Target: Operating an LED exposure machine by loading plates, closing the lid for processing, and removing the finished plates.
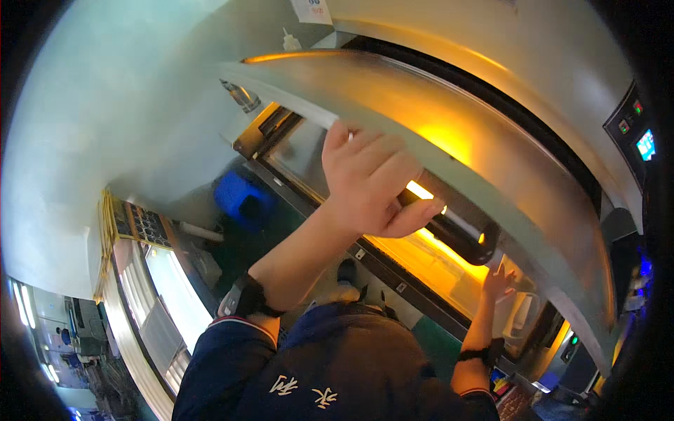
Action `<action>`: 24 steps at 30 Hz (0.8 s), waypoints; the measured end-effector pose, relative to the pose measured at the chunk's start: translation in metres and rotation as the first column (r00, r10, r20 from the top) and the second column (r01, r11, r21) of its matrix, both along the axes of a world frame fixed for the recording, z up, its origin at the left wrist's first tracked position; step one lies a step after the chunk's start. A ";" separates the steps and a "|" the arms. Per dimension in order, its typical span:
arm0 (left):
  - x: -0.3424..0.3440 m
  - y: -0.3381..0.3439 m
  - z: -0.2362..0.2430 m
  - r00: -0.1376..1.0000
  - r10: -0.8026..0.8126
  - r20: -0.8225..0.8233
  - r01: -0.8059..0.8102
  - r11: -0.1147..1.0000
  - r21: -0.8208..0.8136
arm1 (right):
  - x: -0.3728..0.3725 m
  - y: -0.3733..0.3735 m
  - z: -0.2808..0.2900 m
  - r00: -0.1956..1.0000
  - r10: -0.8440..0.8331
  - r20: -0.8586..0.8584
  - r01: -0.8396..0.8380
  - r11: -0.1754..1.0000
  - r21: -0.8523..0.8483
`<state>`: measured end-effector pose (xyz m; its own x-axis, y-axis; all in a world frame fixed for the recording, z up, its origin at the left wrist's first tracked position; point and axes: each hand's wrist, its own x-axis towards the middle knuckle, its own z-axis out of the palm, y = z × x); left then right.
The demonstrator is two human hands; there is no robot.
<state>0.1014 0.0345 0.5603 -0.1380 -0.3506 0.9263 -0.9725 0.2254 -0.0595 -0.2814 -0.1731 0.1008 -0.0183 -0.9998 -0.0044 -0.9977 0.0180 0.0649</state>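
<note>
A large machine stands before me with its wide metal lid (pixel 393 91) raised at a slant. Bent over the lid's front edge are the fingers of my left hand (pixel 368 179), closed on it. My left thumb lies by a thick black cylindrical handle (pixel 460 235) on the lid. Below, yellow light glows from the machine's framed bed (pixel 414 270). My right hand (pixel 498 284) reaches under the lid's right part, its fingers apart and nothing visible in them. Whether it touches the bed I cannot tell. Beside it lies a pale, flat-looking piece (pixel 519 312).
A control panel with a lit screen (pixel 646 145) is at the right. A blue bin (pixel 242 200) stands on the floor beyond the bed's left end. At the left is a rack (pixel 151 309) with light panels. A clear bottle (pixel 242 97) sits behind the lid's left corner.
</note>
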 end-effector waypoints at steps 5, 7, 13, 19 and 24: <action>0.005 -0.030 0.027 0.999 -0.033 0.022 0.037 0.973 -0.229 | 0.059 -0.003 0.013 0.982 -0.157 0.103 0.166 0.983 -0.078; 0.013 -0.039 0.035 0.998 -0.045 0.036 0.055 0.929 -0.366 | 0.092 0.004 0.058 0.977 -0.166 0.135 0.180 0.978 -0.105; 0.001 -0.064 0.054 0.949 -0.315 -0.026 0.258 0.819 -0.513 | 0.064 -0.018 0.039 0.941 -0.334 0.057 0.336 0.941 -0.042; 0.022 -0.072 0.063 0.804 -0.594 0.024 0.516 0.677 -0.525 | 0.044 0.054 0.033 0.334 -0.308 0.891 -0.210 0.897 0.389; 0.056 -0.065 0.061 0.596 -0.798 0.095 0.792 0.563 -0.236 | 0.084 0.097 0.071 0.129 -0.529 0.839 -0.105 0.834 0.542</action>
<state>0.1571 -0.0302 0.6212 -0.2350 0.1125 0.9655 -0.4088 0.8897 -0.2032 -0.1970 -0.0758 0.1719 0.1075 -0.8234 -0.5572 -0.1942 0.5323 -0.8240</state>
